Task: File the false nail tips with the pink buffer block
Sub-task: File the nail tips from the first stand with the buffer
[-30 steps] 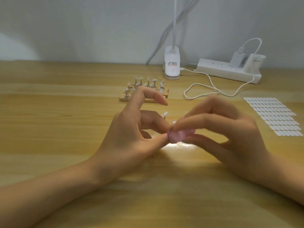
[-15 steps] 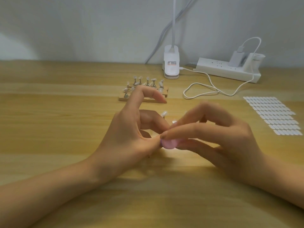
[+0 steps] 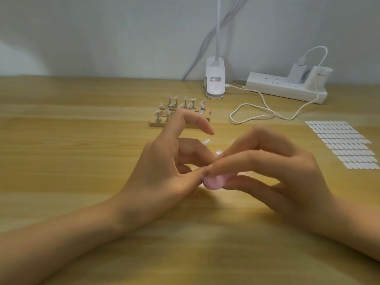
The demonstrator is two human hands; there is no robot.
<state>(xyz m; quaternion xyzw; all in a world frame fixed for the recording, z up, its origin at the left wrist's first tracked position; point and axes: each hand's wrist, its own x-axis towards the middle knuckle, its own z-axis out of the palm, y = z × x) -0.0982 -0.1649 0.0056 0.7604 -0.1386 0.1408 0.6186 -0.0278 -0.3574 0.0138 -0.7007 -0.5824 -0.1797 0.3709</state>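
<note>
The wooden desk [image 3: 61, 161] carries everything, and the landmark on it is the small wooden stand [image 3: 158, 123] of mounted tips. Both hands work just in front of that stand, on the person's side of it.

The left hand [image 3: 164, 177] has thumb and middle finger drawn together in a pinch with the forefinger hooked up clear. It presumably holds a false nail tip, but that tip is hidden. The right hand [image 3: 277, 177] grips the pink buffer block [image 3: 216, 181] between thumb and forefinger, in front of the stand and pressed against the left thumb tip.

Behind the stand to its right lies a power strip [image 3: 287, 87]. A sheet of white tabs [image 3: 341, 145] sits well to the stand's right, a lamp clip [image 3: 214, 83] stands right behind it, and a looped cable [image 3: 257, 114] lies just to its right. Two loose tips [image 3: 206, 141] lie between the stand and the hands.

The buffer looks light and slightly spongy, with grit for grip, so it is best held by its sides with a face left bare. A tip is likely thin, slick and springy, so pinch it near its base.

Short strokes suit this spot. The open room lies left of the stand and toward the person, while wider sweeps risk hitting the stand and the loose tips.
</note>
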